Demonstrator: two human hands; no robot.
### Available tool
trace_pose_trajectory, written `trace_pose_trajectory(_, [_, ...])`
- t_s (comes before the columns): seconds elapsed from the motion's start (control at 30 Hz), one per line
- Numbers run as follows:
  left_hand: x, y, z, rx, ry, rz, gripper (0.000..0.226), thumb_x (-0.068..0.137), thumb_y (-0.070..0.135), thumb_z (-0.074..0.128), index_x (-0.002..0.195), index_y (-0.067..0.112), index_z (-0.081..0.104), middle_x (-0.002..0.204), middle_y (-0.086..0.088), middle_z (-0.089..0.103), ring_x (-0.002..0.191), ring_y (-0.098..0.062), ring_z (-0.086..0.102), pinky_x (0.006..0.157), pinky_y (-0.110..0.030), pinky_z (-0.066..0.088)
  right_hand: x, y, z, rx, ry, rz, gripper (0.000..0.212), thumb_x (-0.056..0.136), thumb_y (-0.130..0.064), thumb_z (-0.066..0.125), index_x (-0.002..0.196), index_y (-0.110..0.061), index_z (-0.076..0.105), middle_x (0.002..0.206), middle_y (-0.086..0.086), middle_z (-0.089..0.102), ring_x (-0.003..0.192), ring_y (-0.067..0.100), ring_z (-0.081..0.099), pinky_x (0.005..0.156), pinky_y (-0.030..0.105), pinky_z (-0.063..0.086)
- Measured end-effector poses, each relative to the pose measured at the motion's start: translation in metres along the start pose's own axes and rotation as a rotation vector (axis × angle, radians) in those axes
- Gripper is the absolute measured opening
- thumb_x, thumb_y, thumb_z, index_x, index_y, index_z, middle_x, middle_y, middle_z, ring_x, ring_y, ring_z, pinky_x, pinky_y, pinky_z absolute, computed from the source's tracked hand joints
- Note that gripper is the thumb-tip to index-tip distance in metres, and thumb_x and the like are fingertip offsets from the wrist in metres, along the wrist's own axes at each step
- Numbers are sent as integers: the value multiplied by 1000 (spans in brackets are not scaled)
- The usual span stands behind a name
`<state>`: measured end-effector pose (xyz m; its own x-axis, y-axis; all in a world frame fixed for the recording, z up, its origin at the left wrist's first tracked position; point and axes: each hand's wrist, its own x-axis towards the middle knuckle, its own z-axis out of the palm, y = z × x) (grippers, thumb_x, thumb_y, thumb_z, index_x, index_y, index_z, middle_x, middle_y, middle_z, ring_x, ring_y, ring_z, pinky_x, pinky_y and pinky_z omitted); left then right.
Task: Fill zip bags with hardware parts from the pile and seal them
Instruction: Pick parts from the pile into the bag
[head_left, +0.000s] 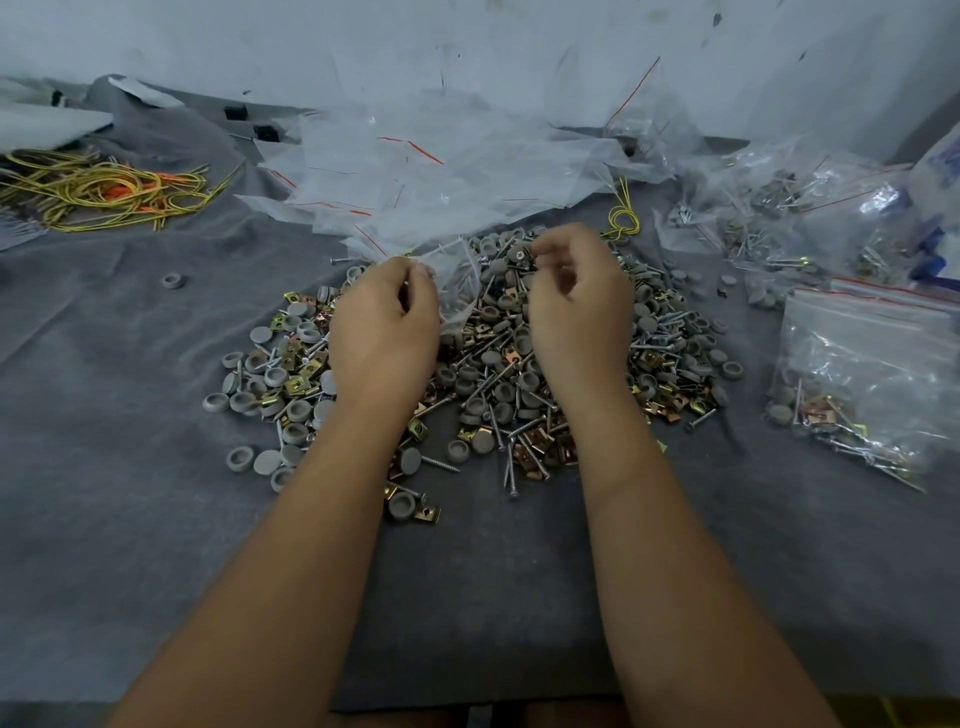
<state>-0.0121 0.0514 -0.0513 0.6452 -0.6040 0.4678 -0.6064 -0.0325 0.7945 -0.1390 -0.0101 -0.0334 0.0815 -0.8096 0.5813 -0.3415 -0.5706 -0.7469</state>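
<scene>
Mid-bench, over the pile (498, 364), the left hand (384, 322) pinched a thin, limp bag (457, 280) by its mouth. The right hand (576, 301) pinched small parts, likely light and slippery.

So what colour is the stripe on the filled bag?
Red, along the top of the filled bag, seen from the head camera.

Single head-worn view, forward and down, close over the cloth-covered table (130, 519).
</scene>
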Motion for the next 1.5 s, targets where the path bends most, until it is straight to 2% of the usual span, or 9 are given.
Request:
trace_pose_trajectory(0.13, [-1, 1, 0, 31, -13, -25, 30, 100, 29, 44, 89, 14, 68, 58, 2, 54, 50, -10, 45, 48, -28, 30, 8, 11, -7, -286, -100, 104, 26, 90, -8, 49, 96, -23, 68, 99, -5, 65, 82, 17, 60, 61, 26, 42])
trace_pose_trajectory(0.27, [2, 0, 0, 35, 0, -70, 32, 100, 27, 43, 91, 11, 69, 62, -3, 58, 52, -17, 48, 51, -32, 34, 8, 8, -8, -450, -239, 39, 29, 88, -8, 53, 103, -21, 74, 103, 2, 69, 92, 27, 61, 80, 44, 52])
trace_pose_trajectory(0.4, [2, 1, -1, 38, -8, -81, 31, 100, 25, 43, 91, 11, 69, 62, -3, 59, 52, -18, 48, 52, -34, 37, 5, 5, -5, -542, -329, -62, 24, 88, -26, 58, 106, -27, 74, 103, 0, 68, 108, 27, 51, 94, 42, 43])
trace_pose_trajectory(0.53, [1, 2, -1, 39, -14, -82, 31, 99, 26, 43, 91, 12, 69, 60, -2, 57, 52, -17, 48, 52, -33, 37, 2, 7, -1, -701, -443, -108, 25, 89, -36, 56, 107, -32, 72, 107, 0, 61, 113, 27, 43, 93, 40, 31])
trace_pose_trajectory(0.73, [1, 2, -1, 51, -32, -91, 31, 99, 27, 43, 90, 11, 68, 62, -6, 59, 51, -19, 47, 52, -35, 39, 1, 7, 1, -596, -398, -103, 20, 92, -41, 58, 103, -35, 72, 102, -3, 64, 110, 26, 46, 93, 40, 31])
trace_pose_trajectory(0.93, [2, 0, 0, 70, -42, -95, 31, 98, 27, 43, 89, 12, 68, 64, -7, 61, 52, -17, 49, 51, -32, 38, 2, 2, -1, -276, -185, -43, 11, 87, -26, 70, 94, -21, 77, 85, -6, 69, 84, 17, 63, 84, 44, 51])
trace_pose_trajectory(1.1, [1, 1, 0, 58, -74, -61, 28, 98, 29, 44, 87, 19, 68, 57, 0, 56, 48, -13, 46, 46, -28, 30, -1, -4, 4, 39, -171, -93, 11, 80, -22, 77, 91, -23, 75, 97, -6, 56, 94, 12, 56, 84, 13, 42])
trace_pose_trajectory(1.3, [-1, 1, 2, -55, -92, -18, 32, 94, 36, 44, 87, 17, 70, 50, 4, 51, 46, -9, 41, 51, -36, 37, -5, 4, 12, -187, -325, -196, 15, 84, -24, 73, 97, -17, 76, 107, 2, 57, 105, 18, 53, 89, 36, 47])
trace_pose_trajectory(1.5, [-2, 1, 1, -162, -83, 41, 31, 97, 43, 40, 95, 28, 68, 48, 17, 49, 44, -3, 42, 48, -29, 31, -5, 0, 10, -257, -302, -236, 13, 84, -22, 71, 96, -16, 74, 92, 0, 65, 85, 18, 60, 76, 33, 48])
